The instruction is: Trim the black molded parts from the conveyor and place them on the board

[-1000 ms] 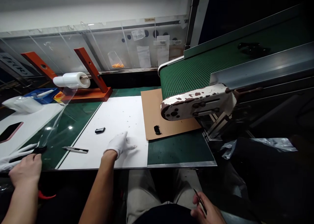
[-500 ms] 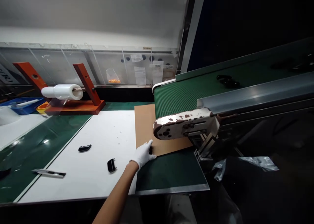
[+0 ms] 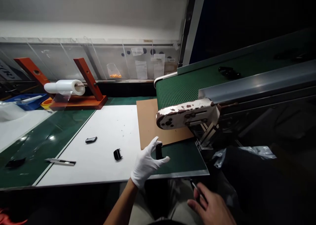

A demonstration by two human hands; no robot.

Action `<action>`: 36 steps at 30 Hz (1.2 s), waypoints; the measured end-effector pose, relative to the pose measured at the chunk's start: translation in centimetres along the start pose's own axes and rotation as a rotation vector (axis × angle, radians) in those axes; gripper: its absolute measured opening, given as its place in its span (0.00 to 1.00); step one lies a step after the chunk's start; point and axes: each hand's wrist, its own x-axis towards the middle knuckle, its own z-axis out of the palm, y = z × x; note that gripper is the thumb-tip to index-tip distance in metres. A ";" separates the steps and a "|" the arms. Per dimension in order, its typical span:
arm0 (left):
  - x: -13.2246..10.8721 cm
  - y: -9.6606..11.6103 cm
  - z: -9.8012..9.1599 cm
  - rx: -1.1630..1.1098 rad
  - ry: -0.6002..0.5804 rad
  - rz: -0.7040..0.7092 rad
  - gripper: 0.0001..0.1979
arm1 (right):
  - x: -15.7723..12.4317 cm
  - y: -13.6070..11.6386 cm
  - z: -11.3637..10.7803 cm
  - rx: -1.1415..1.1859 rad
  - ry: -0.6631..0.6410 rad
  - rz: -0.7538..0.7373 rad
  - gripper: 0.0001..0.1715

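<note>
A green-belted conveyor juts over the right side of the workbench, above a cardboard sheet. The gloved left hand, half a second ago down at the cardboard's front edge, is now nearer the workbench's front edge, thumb and fingers gripping a black plastic part. The bare right hand, now in view below that edge, has its fingers closed around a slim tool. The gripped part looks narrow, dark and roughly upright, partly hidden by the glove.
</note>
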 end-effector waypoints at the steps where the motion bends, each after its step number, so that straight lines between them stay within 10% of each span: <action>1: -1.4 1.0 0.0 -0.092 0.019 0.033 0.40 | 0.4 -1.1 -1.0 -0.033 0.005 -0.042 0.31; 11: -8.4 7.3 0.2 -0.453 0.117 0.142 0.44 | 3.8 -9.6 -5.7 -0.326 -0.041 -0.518 0.39; 36: -9.0 9.0 0.8 -0.477 0.188 0.190 0.40 | 3.6 -9.6 -6.4 -0.529 -0.019 -0.609 0.46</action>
